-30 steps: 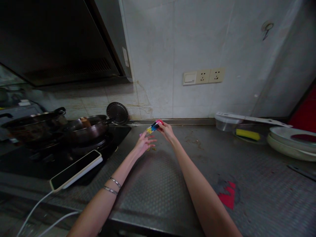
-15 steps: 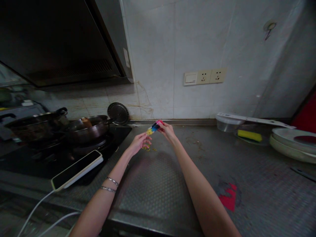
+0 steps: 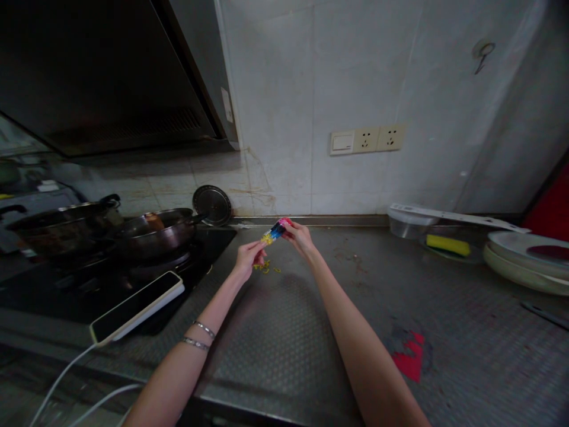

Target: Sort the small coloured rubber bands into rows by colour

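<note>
Both hands are raised over the grey counter, holding a small multicoloured strip (image 3: pixel 276 230) between them. It runs from yellow through blue and black to pink, with a bumpy surface; its exact kind is too small to make out. My left hand (image 3: pixel 249 256) pinches the yellow lower end, with the other fingers curled in. At the pink upper end, my right hand (image 3: pixel 300 237) grips between thumb and fingers. Under my left hand, several small curly yellow bits (image 3: pixel 265 268) lie on the counter (image 3: pixel 275 332).
On the left, a phone (image 3: pixel 137 305) with a white cable lies by the stove, where a pot (image 3: pixel 57 228) and a pan (image 3: pixel 155 237) stand. At right are a yellow sponge (image 3: pixel 448 245), stacked plates (image 3: pixel 524 267), a plastic tub (image 3: pixel 409 224) and a red patch (image 3: pixel 411 359).
My left hand's fingers, spread half a second ago, have curled in at the yellow end. My right hand keeps its grip on the pink end.
</note>
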`<state>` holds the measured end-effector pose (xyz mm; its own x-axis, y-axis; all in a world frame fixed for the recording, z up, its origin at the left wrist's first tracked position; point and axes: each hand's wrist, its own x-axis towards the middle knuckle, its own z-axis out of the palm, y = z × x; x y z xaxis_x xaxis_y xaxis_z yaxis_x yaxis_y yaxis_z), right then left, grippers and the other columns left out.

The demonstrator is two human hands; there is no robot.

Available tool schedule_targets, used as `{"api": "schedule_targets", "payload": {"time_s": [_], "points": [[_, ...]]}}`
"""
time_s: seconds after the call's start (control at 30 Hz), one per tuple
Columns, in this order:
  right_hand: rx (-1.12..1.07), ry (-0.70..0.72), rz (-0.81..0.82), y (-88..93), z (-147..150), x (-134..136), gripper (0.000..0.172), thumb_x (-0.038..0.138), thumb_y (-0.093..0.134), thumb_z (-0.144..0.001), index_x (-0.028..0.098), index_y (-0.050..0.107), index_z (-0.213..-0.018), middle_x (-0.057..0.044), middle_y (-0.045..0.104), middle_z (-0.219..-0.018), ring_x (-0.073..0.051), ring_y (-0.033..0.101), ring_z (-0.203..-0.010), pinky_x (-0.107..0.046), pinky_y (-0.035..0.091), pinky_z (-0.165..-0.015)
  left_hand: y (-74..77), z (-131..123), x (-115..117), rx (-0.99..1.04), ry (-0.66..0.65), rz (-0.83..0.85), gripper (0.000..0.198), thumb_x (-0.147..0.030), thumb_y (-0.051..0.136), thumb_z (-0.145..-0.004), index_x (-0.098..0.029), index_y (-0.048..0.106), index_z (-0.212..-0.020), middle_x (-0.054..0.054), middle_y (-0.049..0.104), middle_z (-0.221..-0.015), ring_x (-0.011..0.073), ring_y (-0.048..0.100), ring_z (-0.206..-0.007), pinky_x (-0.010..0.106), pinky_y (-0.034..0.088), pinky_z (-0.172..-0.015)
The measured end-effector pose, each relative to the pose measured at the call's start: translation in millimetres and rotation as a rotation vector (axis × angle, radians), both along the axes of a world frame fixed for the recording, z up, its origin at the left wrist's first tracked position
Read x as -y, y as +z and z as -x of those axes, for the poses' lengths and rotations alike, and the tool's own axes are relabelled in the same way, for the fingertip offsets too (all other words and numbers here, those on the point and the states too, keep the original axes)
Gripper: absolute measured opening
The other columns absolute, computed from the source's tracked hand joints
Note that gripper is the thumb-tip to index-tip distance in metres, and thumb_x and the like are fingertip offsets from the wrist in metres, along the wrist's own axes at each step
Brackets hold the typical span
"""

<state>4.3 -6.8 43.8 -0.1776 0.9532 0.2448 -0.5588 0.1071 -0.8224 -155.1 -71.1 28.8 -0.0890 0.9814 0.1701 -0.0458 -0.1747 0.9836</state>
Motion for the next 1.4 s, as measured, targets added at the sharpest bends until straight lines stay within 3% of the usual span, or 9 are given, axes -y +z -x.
{"api": "schedule_targets", "payload": {"time_s": [0.4,0.6,0.77,1.0,1.23,1.4], "points": [[-0.002,-0.024,0.007,0.6,0.8,0.2,0.028,0.029,0.071,-0.059,0.015,0.065,-0.083,-0.004,0.066,-0.080,-0.012,0.059,-0.071,-0.027,0.048,-0.075,2.3,-2.6,-0.2,-0.030,0.132,0.007,0.032,-0.039,0.064,-0.062,-0.010,0.063,-0.076,0.000,0.057,-0.055,0.0054,0.046,-0.035,0.018,0.036,-0.036],[-0.037,-0.117,0.017,-1.9,-3.9,-5.1,0.031,0.031,0.072,-0.056,0.015,0.066,-0.081,-0.003,0.066,-0.078,-0.012,0.059,-0.071,-0.027,0.048,-0.073,-1.7,0.3,-4.2,-0.130,0.202,-0.032,0.025,-0.033,0.061,-0.065,-0.010,0.066,-0.075,-0.001,0.056,-0.052,0.0033,0.040,-0.032,0.019,0.039,-0.038],[-0.051,-0.162,0.029,-3.0,-19.7,-9.2,0.030,0.032,0.071,-0.056,0.017,0.066,-0.082,-0.002,0.066,-0.081,-0.012,0.059,-0.074,-0.027,0.048,-0.073,-5.0,5.6,-6.5,-0.317,0.165,0.036,0.015,-0.024,0.060,-0.065,-0.009,0.066,-0.065,0.002,0.060,-0.055,0.0045,0.041,-0.030,0.019,0.035,-0.034],[-0.030,-0.180,0.009,1.4,-20.1,-9.9,0.032,0.030,0.071,-0.055,0.018,0.066,-0.084,-0.001,0.065,-0.081,-0.012,0.058,-0.074,-0.025,0.046,-0.071,-11.2,13.8,-4.4,-0.556,-0.080,0.291,0.012,-0.022,0.065,-0.062,-0.011,0.063,-0.064,0.002,0.059,-0.049,0.0090,0.049,-0.034,0.017,0.035,-0.034],[0.015,-0.137,-0.012,1.9,-18.4,-9.2,0.036,0.031,0.072,-0.054,0.016,0.066,-0.086,-0.001,0.065,-0.079,-0.011,0.057,-0.069,-0.024,0.046,-0.068,-13.2,21.6,-7.1,-0.631,-0.039,0.185,0.026,-0.038,0.063,-0.064,-0.011,0.065,-0.064,0.005,0.061,-0.054,0.0079,0.048,-0.034,0.015,0.027,-0.030],[0.126,-0.150,-0.096,1.2,-14.7,-8.4,0.044,0.034,0.071,-0.055,0.017,0.064,-0.095,-0.002,0.064,-0.091,-0.013,0.058,-0.081,-0.024,0.046,-0.072,-13.7,26.5,-10.5,-0.727,-0.013,0.165,0.018,-0.028,0.066,-0.060,-0.012,0.068,-0.068,0.002,0.058,-0.050,0.0088,0.048,-0.038,0.015,0.027,-0.031]]}}
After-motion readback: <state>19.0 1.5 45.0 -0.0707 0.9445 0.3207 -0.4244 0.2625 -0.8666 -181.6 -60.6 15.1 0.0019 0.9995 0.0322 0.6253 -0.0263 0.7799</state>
